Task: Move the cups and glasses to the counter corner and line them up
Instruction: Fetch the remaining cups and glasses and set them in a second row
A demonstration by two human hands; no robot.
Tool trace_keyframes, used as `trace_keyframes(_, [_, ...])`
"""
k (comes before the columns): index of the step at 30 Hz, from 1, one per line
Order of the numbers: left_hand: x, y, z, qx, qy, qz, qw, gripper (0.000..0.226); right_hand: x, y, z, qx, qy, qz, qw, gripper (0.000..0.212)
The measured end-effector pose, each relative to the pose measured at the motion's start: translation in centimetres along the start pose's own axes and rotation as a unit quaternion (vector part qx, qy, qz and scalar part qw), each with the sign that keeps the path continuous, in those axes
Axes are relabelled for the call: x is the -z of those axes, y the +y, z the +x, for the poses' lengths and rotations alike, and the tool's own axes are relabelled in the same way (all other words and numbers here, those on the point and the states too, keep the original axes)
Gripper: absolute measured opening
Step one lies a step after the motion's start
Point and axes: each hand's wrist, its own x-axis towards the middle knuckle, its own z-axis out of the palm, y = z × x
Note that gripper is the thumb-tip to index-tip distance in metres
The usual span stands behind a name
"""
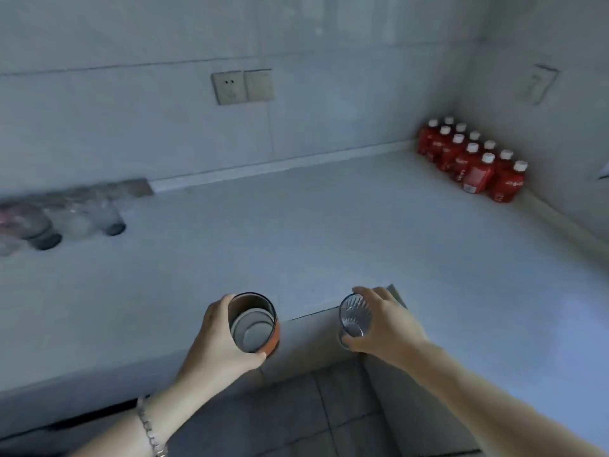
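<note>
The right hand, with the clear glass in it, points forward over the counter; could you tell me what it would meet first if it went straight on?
Probably nothing soon: ahead of the right hand and clear glass lies bare counter, then likely the red bottles in the corner, though depth is unclear.

Bare forearms without sleeves; a silver chain bracelet circles the left wrist.

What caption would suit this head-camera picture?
Left hand holds an orange cup, right hand a clear ribbed glass.

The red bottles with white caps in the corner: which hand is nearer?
Right hand, holding a clear glass, is nearer the red bottles; left hand is farther.
</note>
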Motion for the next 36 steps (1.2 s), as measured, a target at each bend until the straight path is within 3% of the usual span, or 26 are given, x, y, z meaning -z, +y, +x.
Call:
trace_keyframes(7, [16.6,-13.3,-2.1,0.105,0.114,0.006,0.988,0.072,-7.4,-20.9,6.3,0.107,-0.070,0.018,0.992,0.085])
trace_keyframes(13, [27.2,-21.1,-1.7,0.191,0.175,0.038,0.965,0.084,-12.2,-33.5,10.5,0.164,-0.100,-0.034,0.981,0.085])
trace_keyframes(20, [36.4,-29.0,2.9,0.274,0.220,0.019,0.936,0.084,-17.0,-44.0,16.7,0.216,-0.130,-0.047,0.966,0.084])
trace_keyframes(24, [40.3,-33.2,6.8,0.303,0.235,0.017,0.924,0.099,-19.5,-48.9,21.1,0.248,-0.154,-0.054,0.955,0.086])
trace_keyframes(28, [44.1,-36.8,11.1,0.319,0.256,0.017,0.912,0.087,-21.8,-53.6,25.2,0.271,-0.179,-0.074,0.943,0.087])
trace_keyframes(36, [50.4,-44.1,18.3,0.333,0.242,0.062,0.909,0.094,-26.8,-60.5,29.6,0.250,-0.199,-0.067,0.945,0.088])
